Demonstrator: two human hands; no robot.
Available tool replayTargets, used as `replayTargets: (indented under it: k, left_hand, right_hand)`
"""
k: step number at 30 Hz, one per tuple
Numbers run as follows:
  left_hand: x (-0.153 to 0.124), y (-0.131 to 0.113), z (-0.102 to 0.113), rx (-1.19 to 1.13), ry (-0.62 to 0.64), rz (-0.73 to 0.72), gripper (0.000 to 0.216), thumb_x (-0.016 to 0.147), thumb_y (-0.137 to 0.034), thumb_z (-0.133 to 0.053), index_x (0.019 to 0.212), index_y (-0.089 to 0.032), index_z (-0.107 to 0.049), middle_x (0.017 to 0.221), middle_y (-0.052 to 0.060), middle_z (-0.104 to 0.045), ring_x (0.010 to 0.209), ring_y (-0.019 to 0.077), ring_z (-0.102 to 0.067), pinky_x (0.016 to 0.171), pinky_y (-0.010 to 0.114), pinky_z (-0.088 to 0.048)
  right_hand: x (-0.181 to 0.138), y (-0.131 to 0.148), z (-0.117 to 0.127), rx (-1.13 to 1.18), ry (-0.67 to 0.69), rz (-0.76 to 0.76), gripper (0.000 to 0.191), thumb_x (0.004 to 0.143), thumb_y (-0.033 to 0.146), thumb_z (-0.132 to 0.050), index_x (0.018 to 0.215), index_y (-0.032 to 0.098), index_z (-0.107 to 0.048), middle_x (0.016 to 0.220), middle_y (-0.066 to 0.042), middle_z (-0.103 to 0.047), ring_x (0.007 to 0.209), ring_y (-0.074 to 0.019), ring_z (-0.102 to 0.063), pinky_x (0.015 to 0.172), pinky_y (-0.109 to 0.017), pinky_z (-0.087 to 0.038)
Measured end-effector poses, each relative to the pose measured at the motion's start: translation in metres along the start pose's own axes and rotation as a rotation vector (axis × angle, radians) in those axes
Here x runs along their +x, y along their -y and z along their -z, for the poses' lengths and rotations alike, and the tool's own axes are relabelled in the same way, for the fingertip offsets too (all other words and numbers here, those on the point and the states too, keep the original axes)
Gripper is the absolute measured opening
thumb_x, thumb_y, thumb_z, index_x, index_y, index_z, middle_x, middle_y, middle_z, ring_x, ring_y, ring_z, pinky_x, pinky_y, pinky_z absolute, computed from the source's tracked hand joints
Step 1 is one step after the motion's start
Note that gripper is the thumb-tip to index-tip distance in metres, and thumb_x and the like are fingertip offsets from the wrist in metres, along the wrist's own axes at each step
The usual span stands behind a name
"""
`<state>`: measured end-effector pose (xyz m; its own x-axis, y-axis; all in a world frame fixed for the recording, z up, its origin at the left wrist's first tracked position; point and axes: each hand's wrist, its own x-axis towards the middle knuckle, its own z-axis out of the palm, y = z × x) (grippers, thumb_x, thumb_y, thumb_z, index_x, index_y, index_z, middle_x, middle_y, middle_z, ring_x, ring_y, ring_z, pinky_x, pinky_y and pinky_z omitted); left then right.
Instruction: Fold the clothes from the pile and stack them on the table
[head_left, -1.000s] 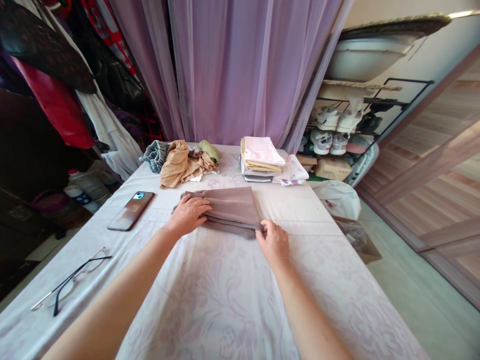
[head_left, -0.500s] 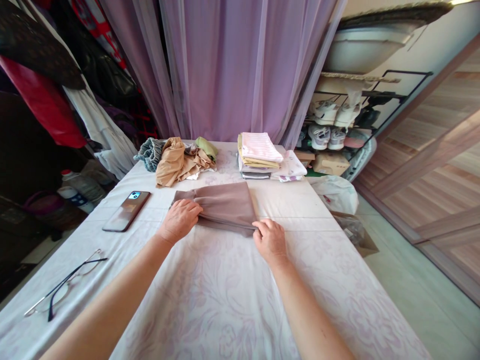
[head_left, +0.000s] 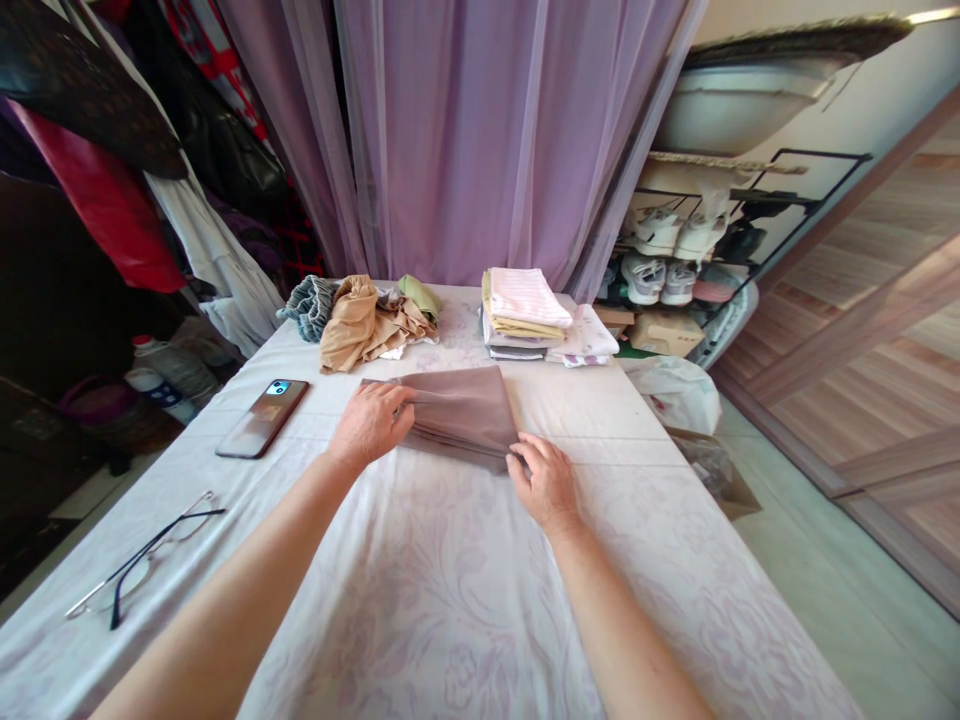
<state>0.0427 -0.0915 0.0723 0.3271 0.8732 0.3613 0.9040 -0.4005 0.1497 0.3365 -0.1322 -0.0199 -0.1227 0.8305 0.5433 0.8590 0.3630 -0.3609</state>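
A folded mauve-brown garment lies flat on the patterned cloth in front of me, its fabric creased along the near side. My left hand is on its left end, fingers bent over the top and thumb at the near edge, gripping the fabric. At the near right corner is my right hand, its fingers slightly apart with the tips touching or just beside the cloth. Whether the garment is trousers or something else, I cannot tell.
Behind the garment lie a heap of crumpled clothes and a stack of folded clothes. A phone and eyeglasses rest on the left. Purple curtains hang beyond the far edge; a shoe rack stands right.
My right hand's fingers have loosened from the garment's near right corner and spread a little. My left hand has shifted slightly on the left end. The view has moved slightly.
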Motion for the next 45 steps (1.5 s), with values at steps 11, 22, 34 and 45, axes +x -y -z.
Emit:
replayTargets:
  k: [11,22,34,45]
  left_hand:
    - [0.021,0.011,-0.036,0.15,0.273,-0.026,0.049,0.092,-0.047,-0.048,0.135,-0.023,-0.055,0.149,0.008,-0.048,0.142,0.0313,-0.034,0.116,0.054,-0.022]
    - [0.011,0.008,-0.037,0.17,0.23,0.01,0.062,0.089,-0.049,-0.053,0.145,-0.024,-0.046,0.152,0.01,-0.044,0.142,0.0338,-0.034,0.116,0.057,-0.023]
    - [0.007,0.015,-0.037,0.172,0.287,-0.042,0.046,0.092,-0.05,-0.049,0.136,-0.04,-0.056,0.154,0.005,-0.041,0.142,0.0355,-0.031,0.113,0.06,-0.023]
    - [0.012,0.012,-0.041,0.184,0.344,-0.011,0.051,0.09,-0.05,-0.049,0.138,-0.033,-0.055,0.155,0.008,-0.039,0.143,0.0372,-0.029,0.114,0.062,-0.02]
  right_hand:
    - [0.09,0.013,0.002,0.103,-0.024,-0.157,0.037,0.091,0.028,-0.041,0.114,0.017,-0.068,0.122,-0.011,-0.067,0.118,-0.0221,-0.059,0.103,-0.037,-0.045]
    - [0.118,0.066,-0.055,-0.161,0.646,-0.028,0.057,0.099,0.049,-0.03,0.151,0.026,-0.035,0.162,-0.009,-0.022,0.148,-0.026,-0.018,0.118,-0.05,-0.012]
    - [0.115,0.048,-0.056,-0.203,0.69,-0.114,0.063,0.098,0.057,-0.022,0.154,0.029,-0.027,0.164,-0.007,-0.011,0.15,-0.0242,-0.009,0.118,-0.046,-0.002]
    - [0.111,0.047,-0.058,-0.165,0.603,-0.087,0.063,0.097,0.056,-0.033,0.151,0.025,-0.034,0.162,-0.011,-0.02,0.149,-0.0277,-0.016,0.118,-0.05,-0.008]
